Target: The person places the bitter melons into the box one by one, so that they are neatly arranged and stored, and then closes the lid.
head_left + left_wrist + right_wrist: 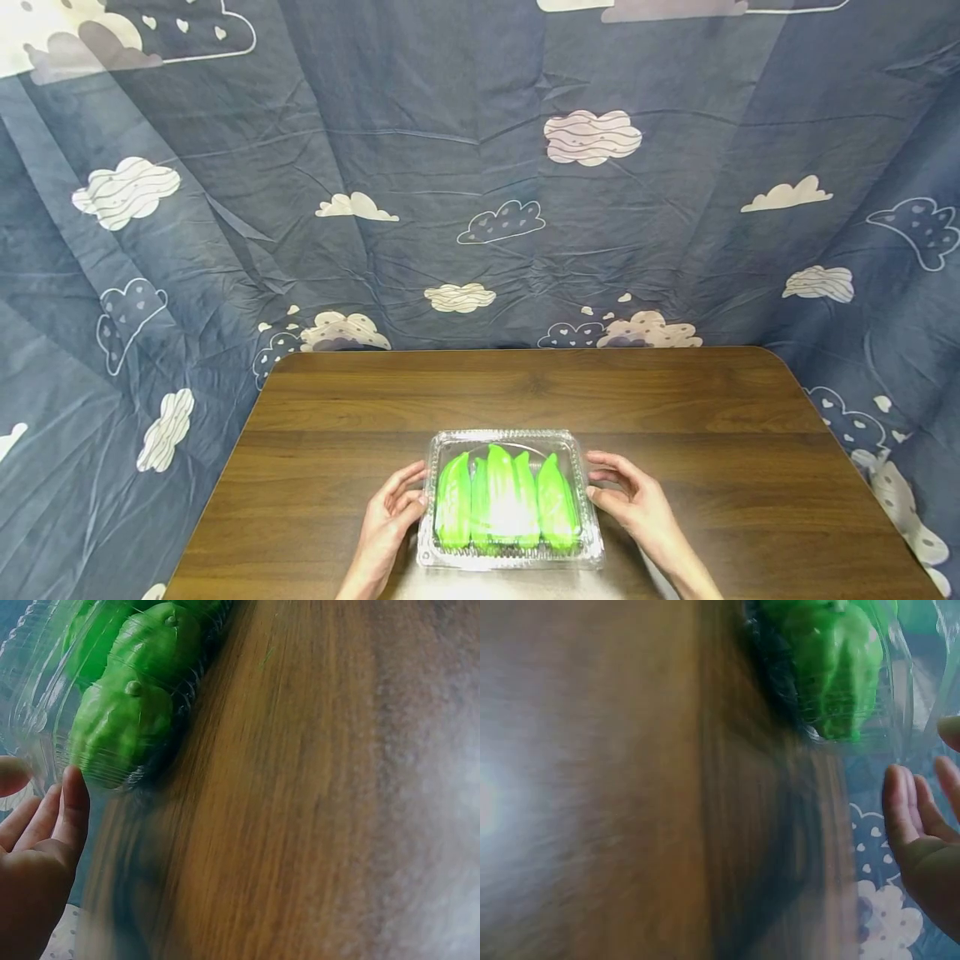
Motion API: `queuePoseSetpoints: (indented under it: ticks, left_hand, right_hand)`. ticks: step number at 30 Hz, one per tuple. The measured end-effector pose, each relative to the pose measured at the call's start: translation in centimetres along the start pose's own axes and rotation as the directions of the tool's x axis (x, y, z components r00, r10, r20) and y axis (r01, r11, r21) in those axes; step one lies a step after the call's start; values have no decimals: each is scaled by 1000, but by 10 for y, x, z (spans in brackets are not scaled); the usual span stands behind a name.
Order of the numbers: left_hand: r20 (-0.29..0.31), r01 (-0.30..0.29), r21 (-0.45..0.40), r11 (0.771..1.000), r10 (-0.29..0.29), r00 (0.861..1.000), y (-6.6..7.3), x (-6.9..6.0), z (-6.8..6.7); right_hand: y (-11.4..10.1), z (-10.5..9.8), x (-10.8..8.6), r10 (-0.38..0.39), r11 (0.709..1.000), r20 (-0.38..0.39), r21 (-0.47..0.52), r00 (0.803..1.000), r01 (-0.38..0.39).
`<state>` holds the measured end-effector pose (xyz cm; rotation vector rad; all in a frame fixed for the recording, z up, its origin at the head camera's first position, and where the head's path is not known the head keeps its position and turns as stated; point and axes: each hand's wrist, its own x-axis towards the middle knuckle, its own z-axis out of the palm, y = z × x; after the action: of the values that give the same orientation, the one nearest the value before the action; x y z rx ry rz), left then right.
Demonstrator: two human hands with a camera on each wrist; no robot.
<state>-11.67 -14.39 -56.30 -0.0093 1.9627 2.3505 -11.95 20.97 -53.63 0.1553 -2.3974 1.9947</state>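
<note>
A clear plastic clamshell box (510,558) sits on the table with its lid down, near the front edge. Inside lie several long, ridged green vegetables (501,496) with pointed tips; the wrist views show stubby round ends. My left hand (390,517) is at the box's left side, fingertips against its wall, fingers fairly straight. On the opposite side, my right hand (637,504) has its fingertips right beside the box wall; whether they touch cannot be told. In the right wrist view, the fingers (900,810) are extended, with the thumb apart from them.
The brown wood-grain table (337,408) has rounded far corners. A dark blue cloth (420,167) with cloud prints hangs behind it and along both sides. Bright glare falls on the tabletop in the wrist views.
</note>
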Motion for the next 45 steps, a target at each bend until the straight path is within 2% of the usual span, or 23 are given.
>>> queuePoseSetpoints:
  ticks: [4, 7, 12, 17, 22, 25, 32, 37, 41, 45]
  left_hand:
    - [-4, -11, 9, 1000, 11, 1000, -1, 0, 0]
    - [-15, -7, 8, 1000, 7, 1000, -1, 1, 0]
    - [-16, -4, 0, 1000, 4, 1000, -2, -1, -1]
    - [-3, -23, 1, 1000, 23, 1000, -4, -2, -1]
    - [-11, -16, 1, 1000, 16, 1000, -5, -1, 0]
    - [-24, -5, 6, 1000, 5, 1000, -4, 0, 0]
    - [-33, -13, 41, 999, 14, 999, -2, -3, -1]
    - [-25, -1, 76, 997, 3, 1000, 2, -11, -2]
    - [12, -2, 73, 997, 1, 1000, 6, -21, -3]
    - [82, -6, 67, 998, 0, 997, 9, -32, -7]
  right_hand:
    - [-5, 1, -16, 140, 989, -14, -51, 990, -141]
    - [-5, 2, -26, 175, 983, 4, -60, 985, -174]
    - [1, 0, -36, 139, 990, 152, -34, 978, -136]
    - [9, -5, -40, 91, 991, 315, 62, 945, -116]
    - [13, -6, -42, 25, 982, 407, 162, 913, -99]
    - [13, -5, -42, 16, 977, 416, 188, 909, -103]
    - [12, -3, -43, 36, 981, 379, 162, 925, -104]
    - [12, 0, -43, 65, 980, 356, 153, 932, -127]
    - [13, 1, -43, 92, 977, 344, 148, 934, -151]
    - [13, 2, -43, 96, 977, 341, 147, 935, -154]
